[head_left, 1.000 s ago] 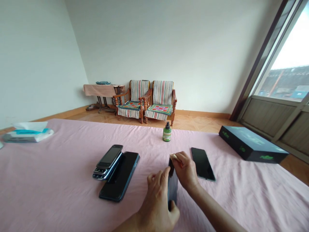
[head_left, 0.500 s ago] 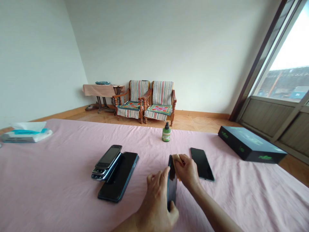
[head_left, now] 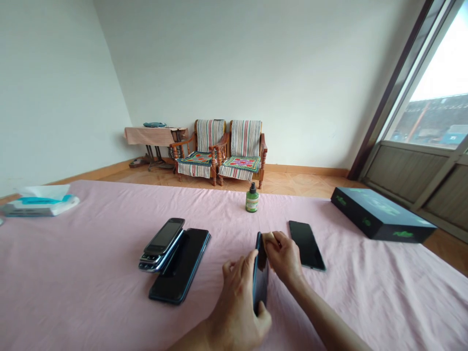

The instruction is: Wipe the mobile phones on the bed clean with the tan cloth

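Note:
My left hand (head_left: 237, 302) grips a dark smartphone (head_left: 260, 285) by its long edges, holding it on its side above the pink cloth (head_left: 109, 312). In my right hand (head_left: 287, 258) a pale yellowish cloth (head_left: 268, 238) is pinched and pressed to the phone's screen near its far end. Much of this wiping cloth is hidden by my fingers. A black smartphone (head_left: 306, 243) lies flat just right of my right hand. To the left, a stack of several older phones (head_left: 164, 239) leans against another large black smartphone (head_left: 181, 268).
A green spray bottle (head_left: 252, 199) stands upright beyond my hands. At the right is a flat black box (head_left: 383, 214) with green lettering; a wet-wipe or tissue pack (head_left: 44, 202) lies far left. Two wooden armchairs (head_left: 239, 146) stand by the wall past the pink surface's edge.
Both hands keep nearly the same pose on the phone and cloth. The right hand with the cloth has shifted only slightly; the view has tilted a little.

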The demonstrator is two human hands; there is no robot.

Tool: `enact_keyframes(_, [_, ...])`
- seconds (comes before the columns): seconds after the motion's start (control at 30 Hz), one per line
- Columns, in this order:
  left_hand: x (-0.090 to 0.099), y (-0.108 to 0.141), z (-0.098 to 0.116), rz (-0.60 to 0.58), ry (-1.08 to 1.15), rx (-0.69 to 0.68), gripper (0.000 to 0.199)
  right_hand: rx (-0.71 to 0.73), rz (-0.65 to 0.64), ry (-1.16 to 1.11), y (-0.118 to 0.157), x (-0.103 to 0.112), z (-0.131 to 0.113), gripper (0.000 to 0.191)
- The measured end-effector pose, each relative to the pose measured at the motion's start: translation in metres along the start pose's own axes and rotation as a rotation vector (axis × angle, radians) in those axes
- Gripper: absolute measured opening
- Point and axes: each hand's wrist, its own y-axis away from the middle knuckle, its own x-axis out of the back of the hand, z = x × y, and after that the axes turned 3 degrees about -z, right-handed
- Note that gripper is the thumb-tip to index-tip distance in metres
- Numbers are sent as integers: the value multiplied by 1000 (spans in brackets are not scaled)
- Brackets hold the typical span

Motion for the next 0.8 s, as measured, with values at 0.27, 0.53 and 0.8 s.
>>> enact_keyframes(0.27, [2, -1, 1, 12, 11, -19, 84, -41, -4, -15, 0, 0, 6, 20])
enact_keyframes(0.53, [1, 0, 0, 2, 14, -20, 85, -56, -19, -54, -3, 1, 4, 20])
enact_keyframes(0.8, [1, -1, 1, 15, 24, -42, 85, -55, -27, -76, -4, 0, 14, 19])
